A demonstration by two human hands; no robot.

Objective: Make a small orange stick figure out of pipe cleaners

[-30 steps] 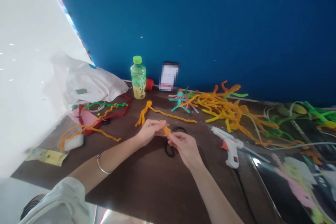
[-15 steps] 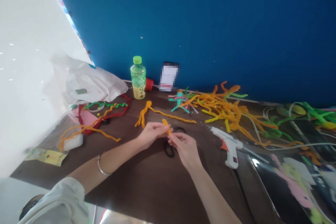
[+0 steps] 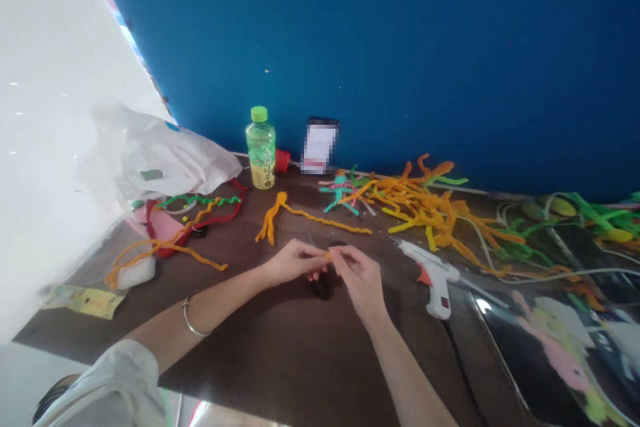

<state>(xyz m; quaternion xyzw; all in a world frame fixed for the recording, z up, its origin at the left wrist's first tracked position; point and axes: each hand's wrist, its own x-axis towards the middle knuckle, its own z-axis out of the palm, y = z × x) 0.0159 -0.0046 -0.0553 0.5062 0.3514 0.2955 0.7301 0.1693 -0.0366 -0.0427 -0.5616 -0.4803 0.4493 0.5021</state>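
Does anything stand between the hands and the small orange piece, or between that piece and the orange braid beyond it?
Nothing visible parts the left hand and right hand from the orange piece; both pinch it. Toward the orange braid, a black loop lies low, partly hidden; lifted over, the piece should probably clear it.

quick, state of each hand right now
Left hand: closed, pinching the orange piece, mostly hidden.
Right hand: closed, pinching the same piece.

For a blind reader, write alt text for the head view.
A person's left hand and right hand pinch a barely visible orange piece over a table. Beyond are orange fuzzy stems; a white glue gun lies to the right.
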